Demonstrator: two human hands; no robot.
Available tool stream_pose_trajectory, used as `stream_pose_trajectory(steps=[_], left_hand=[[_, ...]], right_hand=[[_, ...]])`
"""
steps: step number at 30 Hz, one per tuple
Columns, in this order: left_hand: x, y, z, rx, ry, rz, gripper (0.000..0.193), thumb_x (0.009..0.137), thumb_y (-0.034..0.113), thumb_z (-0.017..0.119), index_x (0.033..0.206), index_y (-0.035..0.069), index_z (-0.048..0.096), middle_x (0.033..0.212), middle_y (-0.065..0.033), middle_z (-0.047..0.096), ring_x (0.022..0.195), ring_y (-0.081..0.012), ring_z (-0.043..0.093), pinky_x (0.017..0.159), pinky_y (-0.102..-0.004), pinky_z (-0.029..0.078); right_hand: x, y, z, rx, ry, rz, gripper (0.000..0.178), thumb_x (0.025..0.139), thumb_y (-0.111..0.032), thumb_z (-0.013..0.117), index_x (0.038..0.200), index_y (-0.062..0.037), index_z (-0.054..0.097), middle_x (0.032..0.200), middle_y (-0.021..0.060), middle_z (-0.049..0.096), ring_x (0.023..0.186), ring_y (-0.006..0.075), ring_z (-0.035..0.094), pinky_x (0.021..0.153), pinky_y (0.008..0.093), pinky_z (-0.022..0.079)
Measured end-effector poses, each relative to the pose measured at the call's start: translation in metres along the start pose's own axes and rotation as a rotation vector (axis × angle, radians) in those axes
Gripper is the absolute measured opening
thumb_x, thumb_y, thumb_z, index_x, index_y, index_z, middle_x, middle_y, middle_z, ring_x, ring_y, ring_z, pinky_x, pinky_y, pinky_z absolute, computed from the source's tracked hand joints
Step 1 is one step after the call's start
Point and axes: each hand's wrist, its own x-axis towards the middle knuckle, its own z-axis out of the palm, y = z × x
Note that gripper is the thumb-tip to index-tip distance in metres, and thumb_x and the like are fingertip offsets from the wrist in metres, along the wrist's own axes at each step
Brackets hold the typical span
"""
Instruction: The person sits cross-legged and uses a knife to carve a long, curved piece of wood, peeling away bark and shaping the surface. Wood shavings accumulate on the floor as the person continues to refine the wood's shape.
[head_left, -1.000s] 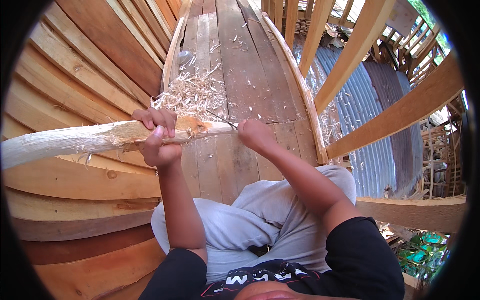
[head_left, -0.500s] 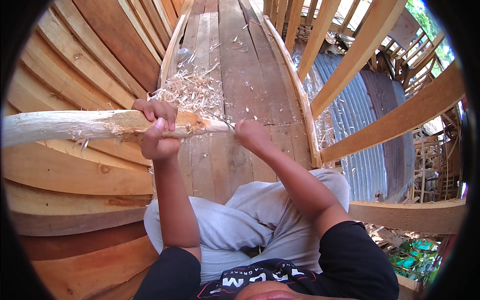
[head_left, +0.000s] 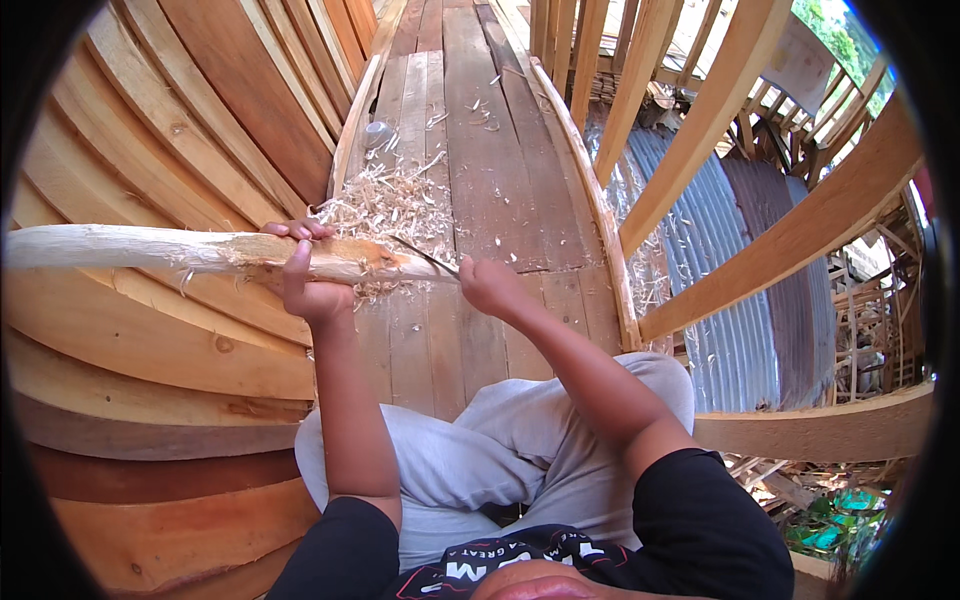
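A long peeled wooden pole (head_left: 130,248) reaches in from the left edge, ending in a narrower tip near the middle. My left hand (head_left: 318,292) is wrapped round it short of that tip, thumb on the near side and fingers over the far side. In my closed right hand (head_left: 490,286), just beyond the tip, is a knife; its handle is hidden by the fingers. The thin dark knife blade (head_left: 422,256) slants back toward the far left, over the pole's end. Pale and orange-brown patches show on the shaved wood.
Curled wood shavings (head_left: 395,208) lie on the plank floor (head_left: 500,180), with a small clear cup-like thing (head_left: 378,134) beyond them. Stacked boards (head_left: 160,330) rise on the left. Wooden railing slats (head_left: 700,125) stand on the right, above a corrugated metal roof (head_left: 735,340).
The knife has swung so more of its blade shows over the pole's tip. My left fingers sit lower behind the pole. The whole view has shifted slightly.
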Motion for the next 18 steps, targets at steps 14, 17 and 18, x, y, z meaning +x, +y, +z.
stream_pose_trajectory(steps=[14, 17, 18], left_hand=[[-0.008, 0.024, 0.036, 0.000, -0.117, -0.139, 0.010, 0.086, 0.012, 0.058, 0.091, 0.005, 0.053, 0.072, -0.0041, 0.047, 0.069, -0.0166, 0.048, 0.070, -0.0345, 0.043], [-0.012, 0.008, 0.035, -0.004, -0.148, -0.135, 0.016, 0.089, 0.020, 0.060, 0.088, 0.006, 0.051, 0.070, -0.0029, 0.046, 0.068, -0.0161, 0.047, 0.071, -0.0354, 0.043], [-0.014, 0.005, 0.033, -0.004, -0.149, -0.138, 0.017, 0.089, 0.021, 0.061, 0.087, 0.007, 0.051, 0.069, -0.0028, 0.045, 0.067, -0.0158, 0.046, 0.072, -0.0358, 0.044]], right_hand=[[-0.015, 0.002, -0.033, 0.412, -0.254, -0.090, 0.056, 0.096, -0.052, 0.046, 0.075, -0.0029, 0.060, 0.056, 0.0009, 0.050, 0.050, 0.0096, 0.051, 0.045, 0.0276, 0.041], [-0.001, 0.023, -0.027, 0.497, -0.190, -0.017, 0.062, 0.098, -0.054, 0.039, 0.083, 0.0009, 0.065, 0.068, 0.0118, 0.063, 0.064, 0.0216, 0.064, 0.058, 0.0355, 0.050], [0.004, 0.029, -0.022, 0.391, -0.142, 0.049, 0.065, 0.098, -0.053, 0.035, 0.088, 0.0028, 0.066, 0.077, 0.0172, 0.064, 0.074, 0.0276, 0.064, 0.067, 0.0394, 0.050]])
